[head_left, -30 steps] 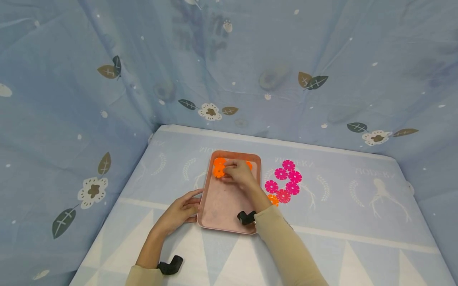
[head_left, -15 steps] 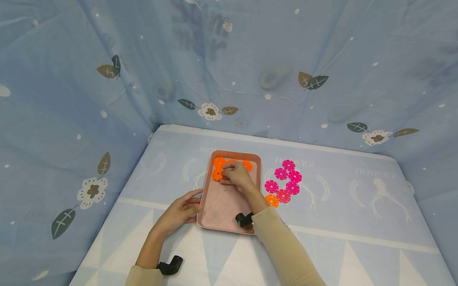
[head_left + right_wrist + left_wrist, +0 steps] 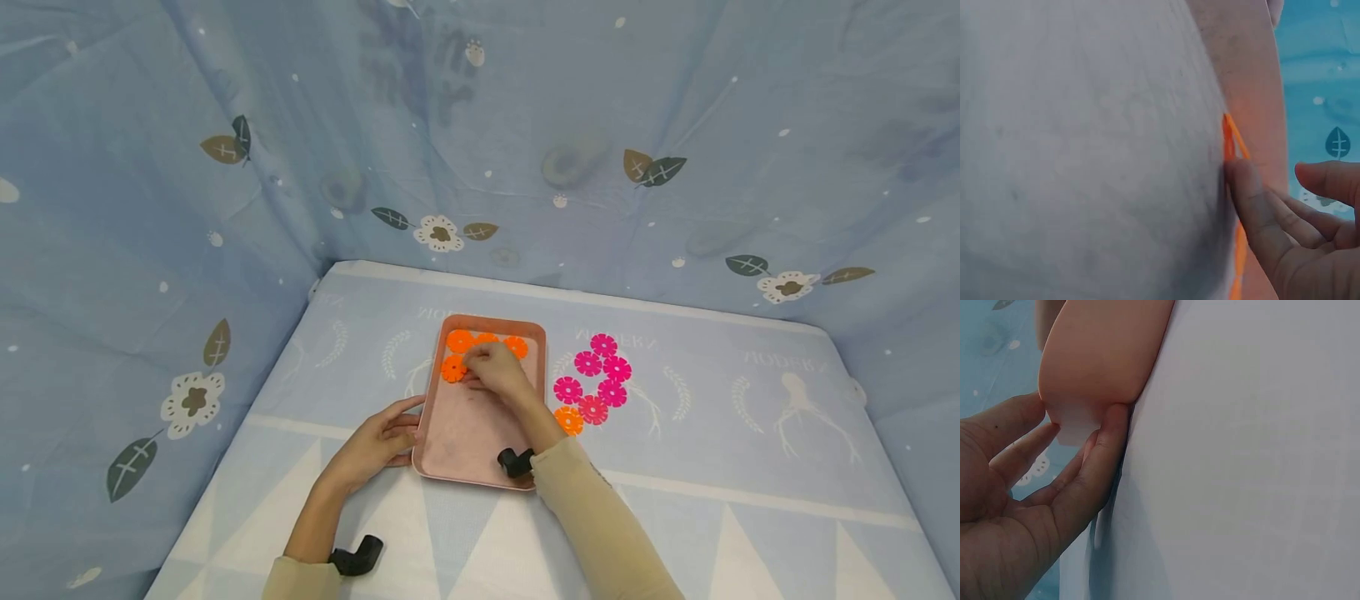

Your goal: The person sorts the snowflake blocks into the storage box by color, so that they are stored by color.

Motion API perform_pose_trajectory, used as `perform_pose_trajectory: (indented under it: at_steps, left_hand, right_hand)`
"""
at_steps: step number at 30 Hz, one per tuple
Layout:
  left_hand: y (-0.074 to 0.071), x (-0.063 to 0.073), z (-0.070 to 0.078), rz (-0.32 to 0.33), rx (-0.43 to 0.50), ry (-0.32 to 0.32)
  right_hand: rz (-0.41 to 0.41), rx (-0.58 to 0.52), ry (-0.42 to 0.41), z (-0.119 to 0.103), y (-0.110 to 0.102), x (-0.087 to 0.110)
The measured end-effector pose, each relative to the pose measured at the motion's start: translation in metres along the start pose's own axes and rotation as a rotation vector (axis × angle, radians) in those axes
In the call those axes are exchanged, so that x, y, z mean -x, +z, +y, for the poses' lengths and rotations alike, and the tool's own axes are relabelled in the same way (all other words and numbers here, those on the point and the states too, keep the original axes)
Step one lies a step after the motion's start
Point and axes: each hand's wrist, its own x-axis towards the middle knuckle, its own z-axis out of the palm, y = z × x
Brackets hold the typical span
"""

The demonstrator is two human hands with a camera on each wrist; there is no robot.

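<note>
A pink tray (image 3: 468,442) lies on the table with orange notched, flower-shaped discs inside its far end. Three of them line the far wall, the middle one (image 3: 487,338) partly behind my right hand (image 3: 498,371). A further orange disc (image 3: 453,368) sits below the left one, and my right fingertips touch its right side. In the right wrist view, one fingertip (image 3: 1244,172) presses at the orange edge while another finger stays apart from it. My left hand (image 3: 375,446) rests against the tray's left side, fingers loosely spread; the left wrist view shows fingertips (image 3: 1116,415) at the tray edge.
Right of the tray lie several magenta notched discs (image 3: 588,363), a redder pink one (image 3: 593,409) and an orange one (image 3: 568,421). A black wrist-worn piece (image 3: 516,462) hangs over the tray's near right corner. Blue patterned cloth (image 3: 525,125) walls the table.
The orange disc under my right fingertips has shifted slightly left and nearer, away from the far row. My right hand has moved slightly with it. My left hand stays at the tray.
</note>
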Motion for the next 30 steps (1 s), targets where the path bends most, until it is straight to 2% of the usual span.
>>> perform_pose_trajectory:
  at_steps: [3,6,9,16,23,30]
  left_hand:
    - [0.000,0.000,0.000,0.003,-0.005,0.002]
    - [0.000,-0.001,0.000,0.007,-0.010,-0.001]
    - [0.000,-0.001,0.000,0.012,-0.013,-0.004]
    - [0.000,-0.002,0.000,0.011,-0.019,0.003]
    - [0.000,-0.001,0.001,0.015,-0.020,0.008]
    - [0.002,0.002,0.000,0.015,-0.020,0.009]
  right_hand:
    - [0.006,0.117,-0.023,-0.004,-0.003,0.004]
    - [0.009,0.180,-0.043,-0.010,-0.008,0.011]
    - [0.014,0.185,-0.070,-0.017,-0.014,0.020]
    - [0.016,0.159,-0.227,-0.029,-0.037,0.043]
    - [0.052,0.133,-0.222,-0.034,-0.059,0.070]
    - [0.081,0.170,-0.257,-0.025,-0.077,0.095]
